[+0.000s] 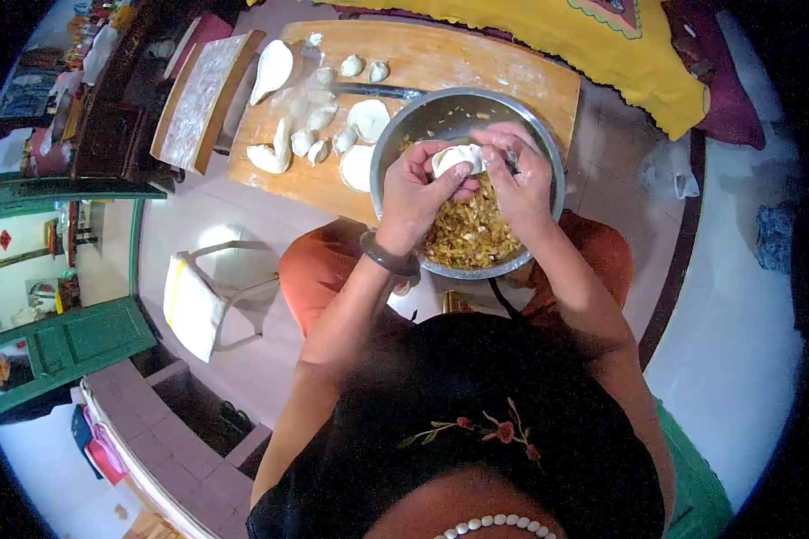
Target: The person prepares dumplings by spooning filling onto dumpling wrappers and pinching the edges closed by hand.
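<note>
The left hand (422, 182) and the right hand (520, 176) grip one dumpling (454, 160) above the far half of the metal bowl (433, 117); pinching too strongly may tear it and cause leaking

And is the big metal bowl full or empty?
Partly full: chopped food lies inside the bowl, while mostly bare metal shows along its far inner wall.
</note>
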Tool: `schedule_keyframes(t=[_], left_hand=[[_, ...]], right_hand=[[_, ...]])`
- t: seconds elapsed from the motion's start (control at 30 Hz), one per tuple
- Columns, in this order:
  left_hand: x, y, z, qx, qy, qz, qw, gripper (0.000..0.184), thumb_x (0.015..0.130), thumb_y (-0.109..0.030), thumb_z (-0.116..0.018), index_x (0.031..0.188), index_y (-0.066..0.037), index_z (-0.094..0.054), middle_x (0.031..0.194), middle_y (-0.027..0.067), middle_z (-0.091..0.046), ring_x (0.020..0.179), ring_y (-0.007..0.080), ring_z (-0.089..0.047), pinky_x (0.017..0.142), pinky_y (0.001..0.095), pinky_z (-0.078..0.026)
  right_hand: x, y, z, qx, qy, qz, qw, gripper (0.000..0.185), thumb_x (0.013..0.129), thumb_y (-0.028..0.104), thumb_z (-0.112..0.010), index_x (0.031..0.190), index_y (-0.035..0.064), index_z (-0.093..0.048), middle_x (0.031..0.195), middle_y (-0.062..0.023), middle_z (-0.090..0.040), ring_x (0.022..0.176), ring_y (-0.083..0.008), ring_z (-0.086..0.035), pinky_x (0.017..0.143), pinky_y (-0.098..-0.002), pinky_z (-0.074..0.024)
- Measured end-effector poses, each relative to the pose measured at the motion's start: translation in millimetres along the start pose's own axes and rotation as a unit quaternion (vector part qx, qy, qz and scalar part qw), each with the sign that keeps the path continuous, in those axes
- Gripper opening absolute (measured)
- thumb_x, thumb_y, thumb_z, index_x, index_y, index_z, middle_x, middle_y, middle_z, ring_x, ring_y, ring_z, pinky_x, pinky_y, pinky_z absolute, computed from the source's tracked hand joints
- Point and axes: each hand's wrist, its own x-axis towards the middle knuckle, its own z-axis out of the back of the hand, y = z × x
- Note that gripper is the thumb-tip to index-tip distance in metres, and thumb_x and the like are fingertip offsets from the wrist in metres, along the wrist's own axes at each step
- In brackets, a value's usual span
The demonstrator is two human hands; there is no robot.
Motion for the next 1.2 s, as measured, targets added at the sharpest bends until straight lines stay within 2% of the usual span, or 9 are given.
schedule_keyframes(t=[0.1, 0.17, 0.23, 0.33, 0.4, 0.57, 0.67, 0.83, 1.2], left_hand=[[1.9, -2.0, -2.6, 0.098, -0.037, -0.078, 0.992, 0.034, 0.081, -0.008, -0.067, 0.109, 0.004, -0.053, 0.090, 0.0067, -0.064, 0.073, 0.0101, -0.061, 0.063, 0.0202, -0.050], [5.9, -5.3, -4.9, 0.201, -0.073, -0.156, 0.964, 0.033, 0.078, -0.010, -0.071, 0.105, 0.004, -0.057, 0.088, 0.0057, -0.064, 0.069, 0.0084, -0.059, 0.061, 0.0202, -0.047], [8.3, -17.5, -9.7, 0.241, -0.095, -0.156, 0.953, 0.031, 0.075, -0.011, -0.072, 0.101, 0.002, -0.061, 0.087, 0.0057, -0.064, 0.068, 0.0081, -0.056, 0.061, 0.0212, -0.046], [13.5, -32.7, -14.4, 0.320, -0.100, -0.190, 0.923, 0.030, 0.074, -0.011, -0.072, 0.101, -0.001, -0.063, 0.083, 0.0042, -0.061, 0.070, 0.0078, -0.053, 0.061, 0.0225, -0.044], [18.8, -37.3, -10.3, 0.384, -0.074, -0.206, 0.897, 0.033, 0.075, -0.009, -0.072, 0.105, 0.000, -0.061, 0.087, -0.0001, -0.058, 0.076, 0.0063, -0.053, 0.065, 0.0205, -0.044], [25.3, -38.9, -8.5, 0.228, -0.067, -0.209, 0.949, 0.027, 0.089, -0.017, -0.055, 0.109, 0.000, -0.060, 0.089, -0.0002, -0.056, 0.076, 0.0081, -0.053, 0.067, 0.0210, -0.044], [26.2, -31.3, 0.7, 0.098, -0.074, -0.098, 0.988, 0.022, 0.089, -0.014, -0.057, 0.104, 0.002, -0.060, 0.081, 0.0023, -0.060, 0.065, 0.0089, -0.054, 0.058, 0.0206, -0.045], [31.3, -24.5, 11.6, 0.071, -0.024, -0.074, 0.994, 0.022, 0.087, -0.009, -0.059, 0.106, 0.002, -0.059, 0.098, 0.0070, -0.063, 0.082, 0.0114, -0.060, 0.069, 0.0243, -0.052], [39.8, -14.1, 14.9, 0.054, -0.035, -0.074, 0.995, 0.010, 0.081, 0.000, -0.063, 0.090, 0.002, -0.060, 0.077, 0.0014, -0.059, 0.067, 0.0070, -0.056, 0.060, 0.0207, -0.048]], right_hand=[[7.8, 15.4, 0.4, 0.093, -0.002, -0.104, 0.990, 0.034, 0.086, 0.007, -0.057, 0.120, 0.0043, -0.056, 0.089, -0.0034, -0.059, 0.081, -0.0115, -0.054, 0.076, -0.0263, -0.0450], [12.0, 12.4, 2.6, 0.125, 0.072, -0.158, 0.977, 0.034, 0.087, 0.009, -0.057, 0.121, 0.0040, -0.055, 0.085, -0.0010, -0.058, 0.075, -0.0086, -0.052, 0.070, -0.0239, -0.0445], [16.7, 11.8, 5.5, 0.208, 0.142, -0.239, 0.938, 0.032, 0.090, 0.012, -0.055, 0.120, 0.0035, -0.054, 0.075, 0.0040, -0.055, 0.058, -0.0038, -0.044, 0.052, -0.0192, -0.0379], [20.4, 6.8, -2.1, 0.342, 0.104, -0.278, 0.892, 0.028, 0.091, 0.015, -0.053, 0.116, 0.0032, -0.057, 0.069, 0.0061, -0.051, 0.050, -0.0022, -0.036, 0.044, -0.0184, -0.0285], [28.5, 8.2, -3.4, 0.335, 0.080, -0.285, 0.894, 0.023, 0.091, 0.015, -0.054, 0.109, 0.0030, -0.059, 0.068, 0.0056, -0.049, 0.049, -0.0034, -0.036, 0.044, -0.0191, -0.0285], [39.0, -3.3, -4.9, 0.363, 0.080, -0.283, 0.884, 0.019, 0.090, 0.017, -0.055, 0.102, 0.0033, -0.060, 0.063, 0.0050, -0.047, 0.050, -0.0046, -0.037, 0.045, -0.0199, -0.0284], [36.2, -12.2, -6.4, 0.356, 0.106, -0.280, 0.885, 0.020, 0.090, 0.019, -0.054, 0.101, 0.0029, -0.060, 0.061, 0.0049, -0.045, 0.050, -0.0047, -0.037, 0.045, -0.0201, -0.0281], [38.0, -11.8, -3.6, 0.334, 0.111, -0.279, 0.893, 0.024, 0.092, 0.021, -0.052, 0.104, 0.0019, -0.060, 0.063, 0.0049, -0.046, 0.050, -0.0044, -0.036, 0.045, -0.0200, -0.0284], [32.8, -18.1, -5.4, 0.281, 0.139, -0.241, 0.919, 0.021, 0.090, 0.014, -0.053, 0.104, 0.0001, -0.060, 0.068, 0.0022, -0.054, 0.049, -0.0033, -0.036, 0.045, -0.0191, -0.0297]])
